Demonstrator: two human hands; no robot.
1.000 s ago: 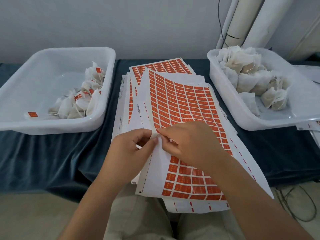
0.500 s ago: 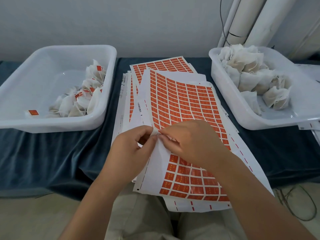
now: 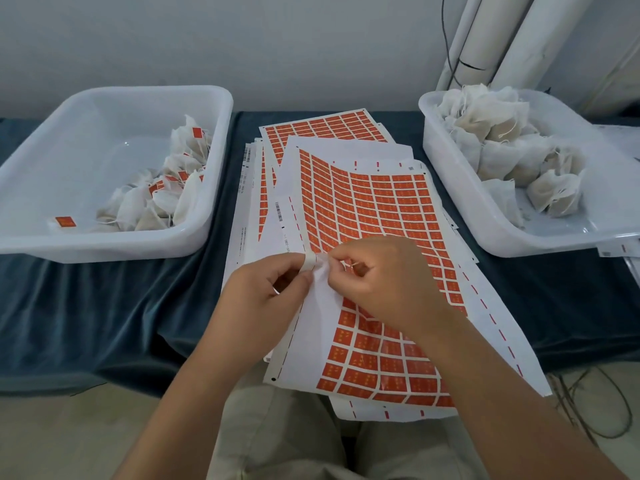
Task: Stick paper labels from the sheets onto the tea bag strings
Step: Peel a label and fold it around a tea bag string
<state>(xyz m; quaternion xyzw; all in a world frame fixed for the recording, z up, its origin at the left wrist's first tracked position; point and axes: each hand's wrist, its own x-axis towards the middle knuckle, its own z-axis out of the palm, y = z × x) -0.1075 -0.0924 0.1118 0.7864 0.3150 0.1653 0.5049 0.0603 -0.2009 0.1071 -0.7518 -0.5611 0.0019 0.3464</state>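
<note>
A stack of white sheets with orange labels lies in the middle; the top sheet (image 3: 374, 209) curls up at its left edge. My left hand (image 3: 263, 296) pinches that raised edge with thumb and forefinger. My right hand (image 3: 384, 282) meets it there, fingers curled, pinching at the sheet's edge; a bit of pale string shows under its fingers. Labelled tea bags (image 3: 162, 199) lie in the left tub (image 3: 114, 240). Unlabelled tea bags (image 3: 509, 150) fill the right tub (image 3: 460, 202).
A dark blue cloth (image 3: 86, 306) covers the table. More label sheets (image 3: 322, 128) fan out behind the top one. White pipes and a cable (image 3: 485, 46) stand at the back right. Cables (image 3: 595, 403) lie on the floor at right. My lap is below the table edge.
Both hands have stayed together at the sheet's left edge. The pinched edge has been lifted slightly, and a small pale curl of paper now shows between the fingertips.
</note>
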